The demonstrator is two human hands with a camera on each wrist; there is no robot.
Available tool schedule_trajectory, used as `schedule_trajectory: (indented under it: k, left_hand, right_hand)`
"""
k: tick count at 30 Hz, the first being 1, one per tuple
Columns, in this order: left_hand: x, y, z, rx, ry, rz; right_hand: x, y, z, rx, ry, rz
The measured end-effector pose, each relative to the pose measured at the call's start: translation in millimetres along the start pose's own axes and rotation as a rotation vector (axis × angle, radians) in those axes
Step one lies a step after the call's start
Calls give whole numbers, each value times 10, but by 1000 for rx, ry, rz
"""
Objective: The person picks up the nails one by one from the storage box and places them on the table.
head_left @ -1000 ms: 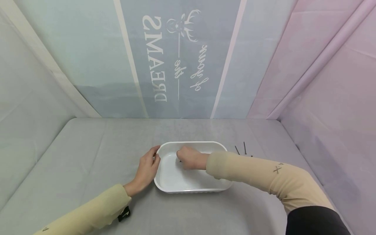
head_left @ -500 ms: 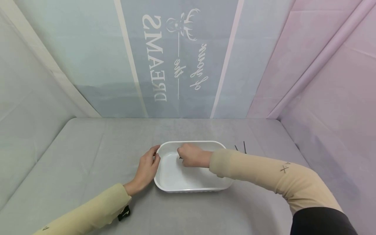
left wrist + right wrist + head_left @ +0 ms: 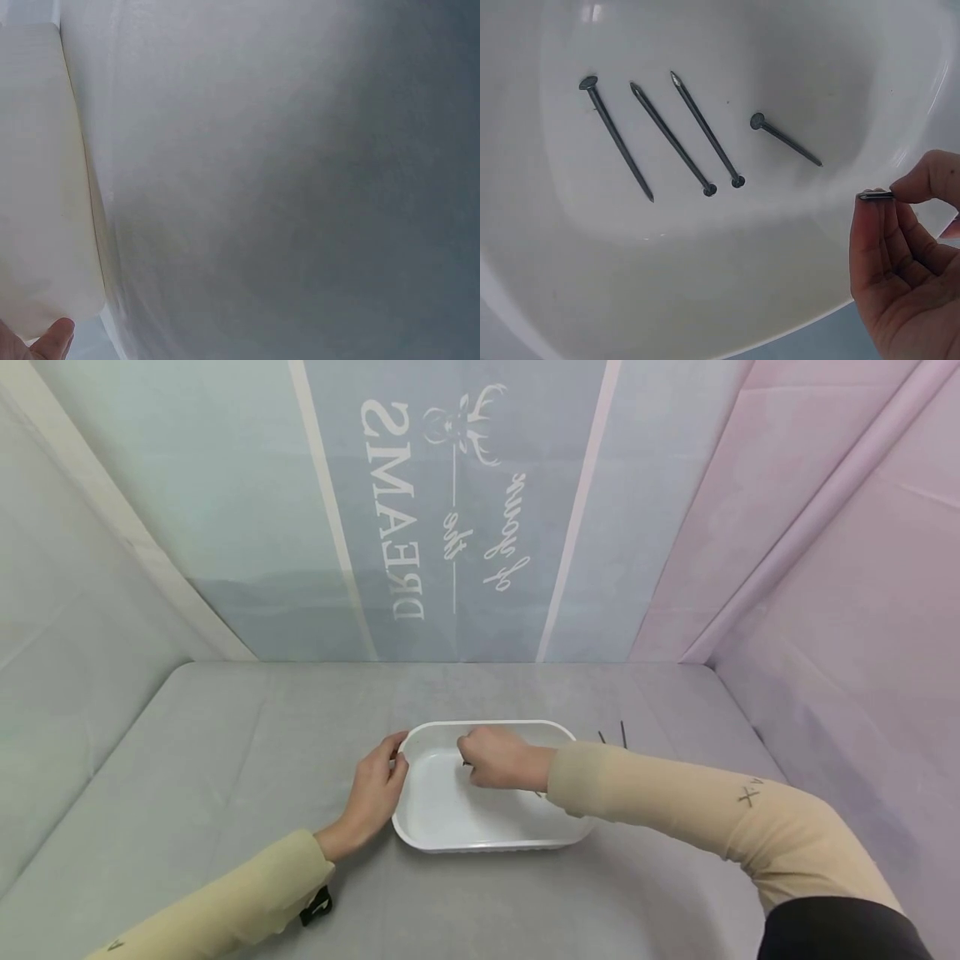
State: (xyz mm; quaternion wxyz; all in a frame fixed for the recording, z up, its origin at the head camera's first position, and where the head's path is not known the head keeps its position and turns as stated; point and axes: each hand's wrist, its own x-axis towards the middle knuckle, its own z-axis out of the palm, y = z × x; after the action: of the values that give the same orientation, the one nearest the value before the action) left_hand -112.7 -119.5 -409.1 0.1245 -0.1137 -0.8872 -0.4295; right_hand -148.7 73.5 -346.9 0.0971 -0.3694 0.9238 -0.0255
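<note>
A white oblong dish (image 3: 438, 814) with rounded corners stands on the grey cloth. My left hand (image 3: 375, 783) rests at its left end, fingertips and thumb touching the rim; in the left wrist view a fingertip (image 3: 58, 335) shows beside the dish's outer wall (image 3: 45, 165). Over the dish's interior, my right hand (image 3: 497, 758) pinches a dark metal nail (image 3: 876, 196) between thumb and fingertips, seen nearly end-on in the right wrist view. Several nails lie on the dish floor there, among them a long one (image 3: 620, 142) and a shorter one (image 3: 789, 140) nearest the hand.
On the cloth (image 3: 300, 710) right of the dish, two dark nails (image 3: 623, 734) stick out behind the right sleeve (image 3: 660, 783), which covers their lower parts. A printed backdrop (image 3: 457, 527) rises behind, with cloth walls at both sides.
My right hand has shifted slightly to the right within the dish, still pinching the nail. Its sleeve now hides more of the nails on the cloth. My left hand has stayed put.
</note>
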Motion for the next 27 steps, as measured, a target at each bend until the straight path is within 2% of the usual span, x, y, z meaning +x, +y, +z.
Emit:
schedule_trajectory:
  k: [13, 20, 27]
  left_hand:
    - [5, 33, 13, 3, -1, -14]
    - [10, 57, 18, 10, -7, -28]
    - [13, 79, 30, 12, 2, -25]
  right_hand:
    - [-121, 131, -79, 53, 42, -10]
    - [-209, 178, -140, 74, 26, 54]
    - [-265, 261, -166, 96, 62, 62]
